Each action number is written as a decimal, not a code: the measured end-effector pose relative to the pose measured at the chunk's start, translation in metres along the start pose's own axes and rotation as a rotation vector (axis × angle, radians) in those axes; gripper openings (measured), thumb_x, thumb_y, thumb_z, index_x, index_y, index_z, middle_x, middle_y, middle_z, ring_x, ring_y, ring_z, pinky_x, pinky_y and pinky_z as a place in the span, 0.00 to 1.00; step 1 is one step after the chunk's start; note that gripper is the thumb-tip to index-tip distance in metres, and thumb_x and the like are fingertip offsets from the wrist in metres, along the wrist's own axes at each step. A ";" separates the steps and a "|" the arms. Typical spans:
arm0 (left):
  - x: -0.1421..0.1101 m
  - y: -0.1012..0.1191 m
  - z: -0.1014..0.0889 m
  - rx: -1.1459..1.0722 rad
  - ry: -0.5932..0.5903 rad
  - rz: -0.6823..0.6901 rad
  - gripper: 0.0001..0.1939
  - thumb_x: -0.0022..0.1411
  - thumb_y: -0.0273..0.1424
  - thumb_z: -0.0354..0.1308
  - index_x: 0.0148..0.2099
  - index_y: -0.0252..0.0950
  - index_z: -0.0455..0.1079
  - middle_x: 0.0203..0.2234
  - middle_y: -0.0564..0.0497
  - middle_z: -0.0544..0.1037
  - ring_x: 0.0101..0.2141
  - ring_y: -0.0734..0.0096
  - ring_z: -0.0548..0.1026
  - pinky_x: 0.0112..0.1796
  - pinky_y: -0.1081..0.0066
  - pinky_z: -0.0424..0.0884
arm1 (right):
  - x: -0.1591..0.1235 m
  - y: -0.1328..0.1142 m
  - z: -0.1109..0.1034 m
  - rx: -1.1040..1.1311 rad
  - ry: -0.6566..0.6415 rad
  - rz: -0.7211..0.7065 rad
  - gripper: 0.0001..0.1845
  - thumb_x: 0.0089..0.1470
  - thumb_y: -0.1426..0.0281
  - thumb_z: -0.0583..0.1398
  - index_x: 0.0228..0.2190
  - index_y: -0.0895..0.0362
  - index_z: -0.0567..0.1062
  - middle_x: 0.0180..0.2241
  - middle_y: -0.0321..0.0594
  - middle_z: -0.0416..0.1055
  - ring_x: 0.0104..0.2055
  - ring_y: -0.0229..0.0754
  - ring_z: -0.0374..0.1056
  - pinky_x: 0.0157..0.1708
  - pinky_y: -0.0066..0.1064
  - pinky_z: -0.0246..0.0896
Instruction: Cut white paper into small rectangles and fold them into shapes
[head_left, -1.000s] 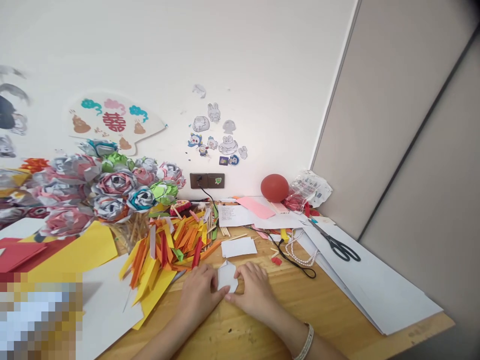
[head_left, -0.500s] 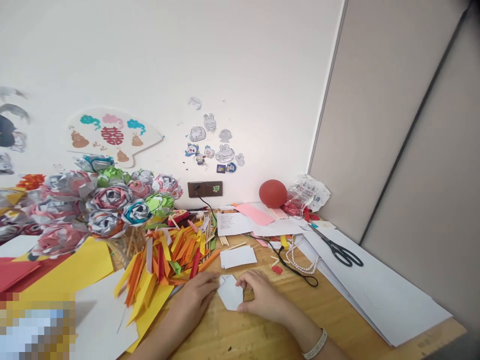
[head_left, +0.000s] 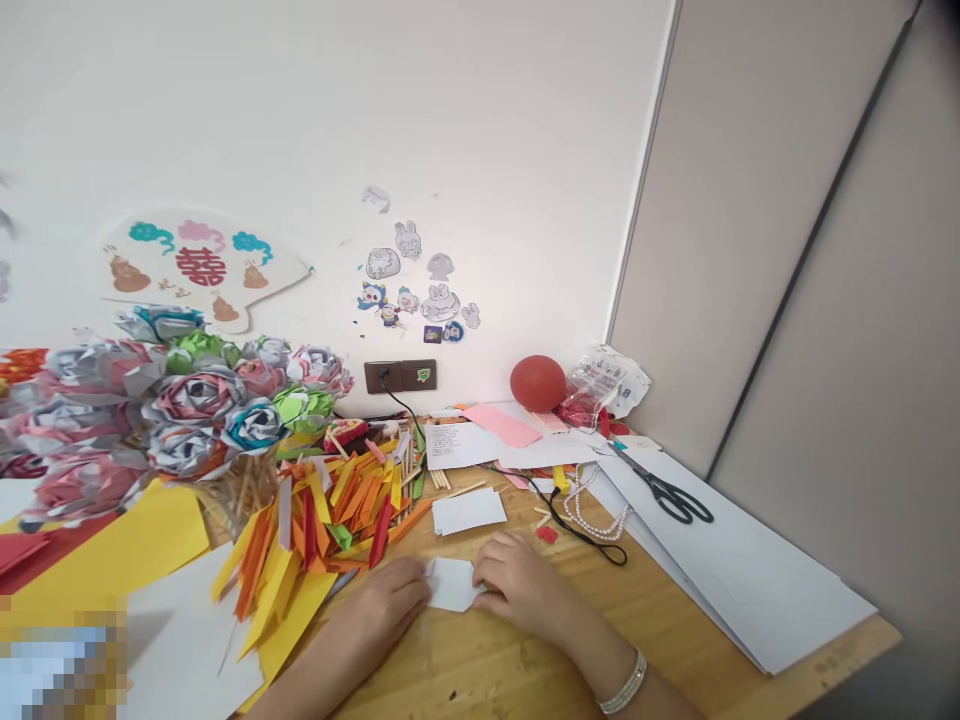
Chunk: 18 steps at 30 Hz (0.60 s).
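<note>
Currently both hands (head_left: 454, 590) on sm. white paper (head_left: 451, 584) w/ folds.

R wrist (head_left: 602, 658) w/ shiny, pale, multi-row bracelet (head_left: 625, 685).

The tabletop (head_left: 480, 665) was wood, smooth and visibly grained, with a low sheen. The small folded piece (head_left: 451, 584) was white paper, matt and creased, and the small rectangular sheets (head_left: 469, 511) were matt paper too. The strips (head_left: 276, 598) were folded coloured paper, flat in finish; the flowers (head_left: 199, 397) were crumpled, layered paper above plain wooden sticks (head_left: 246, 485). The large white sheets (head_left: 742, 560) were smooth, matt paper. The scissors (head_left: 679, 497) had smooth, dark handles that looked like plastic. The balloon (head_left: 538, 383) looked rubbery and smooth. The bag (head_left: 589, 385) was clear, crinkled, shiny plastic. The beads (head_left: 604, 530) had a pearly surface, and the socket plate (head_left: 400, 377) looked like smooth brown plastic.
</note>
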<state>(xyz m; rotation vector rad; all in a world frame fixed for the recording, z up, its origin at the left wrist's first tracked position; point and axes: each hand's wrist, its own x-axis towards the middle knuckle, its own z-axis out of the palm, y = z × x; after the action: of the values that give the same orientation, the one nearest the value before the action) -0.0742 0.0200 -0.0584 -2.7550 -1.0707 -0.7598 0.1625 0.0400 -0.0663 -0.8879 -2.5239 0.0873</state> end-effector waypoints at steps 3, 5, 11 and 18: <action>-0.002 0.002 -0.005 0.030 -0.128 -0.019 0.10 0.63 0.26 0.49 0.37 0.39 0.72 0.34 0.48 0.78 0.35 0.66 0.77 0.36 0.70 0.74 | 0.000 0.000 0.001 -0.059 0.007 -0.020 0.11 0.49 0.64 0.65 0.33 0.55 0.71 0.35 0.34 0.71 0.39 0.41 0.62 0.40 0.32 0.54; -0.004 0.002 -0.007 0.021 -0.135 -0.059 0.09 0.62 0.26 0.50 0.41 0.39 0.70 0.37 0.48 0.78 0.37 0.66 0.77 0.38 0.70 0.74 | 0.000 0.000 0.000 -0.091 -0.001 -0.040 0.08 0.52 0.65 0.63 0.32 0.55 0.71 0.34 0.35 0.70 0.39 0.41 0.61 0.41 0.32 0.53; -0.004 -0.002 -0.005 -0.006 -0.173 -0.119 0.10 0.63 0.25 0.48 0.36 0.38 0.70 0.34 0.49 0.77 0.36 0.69 0.76 0.38 0.73 0.72 | -0.001 -0.003 0.000 -0.084 -0.004 -0.058 0.07 0.54 0.65 0.61 0.32 0.55 0.71 0.35 0.35 0.70 0.40 0.40 0.61 0.43 0.31 0.54; -0.005 -0.009 -0.004 -0.130 -0.168 -0.113 0.04 0.59 0.26 0.54 0.36 0.39 0.69 0.37 0.50 0.75 0.38 0.69 0.74 0.40 0.74 0.70 | 0.003 -0.002 0.011 -0.137 0.025 -0.068 0.05 0.57 0.69 0.57 0.30 0.56 0.71 0.33 0.37 0.70 0.38 0.40 0.61 0.40 0.32 0.55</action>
<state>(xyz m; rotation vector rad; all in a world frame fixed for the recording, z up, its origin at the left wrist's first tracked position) -0.0850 0.0224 -0.0581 -2.9337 -1.2607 -0.6411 0.1543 0.0410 -0.0744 -0.8489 -2.5577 -0.1193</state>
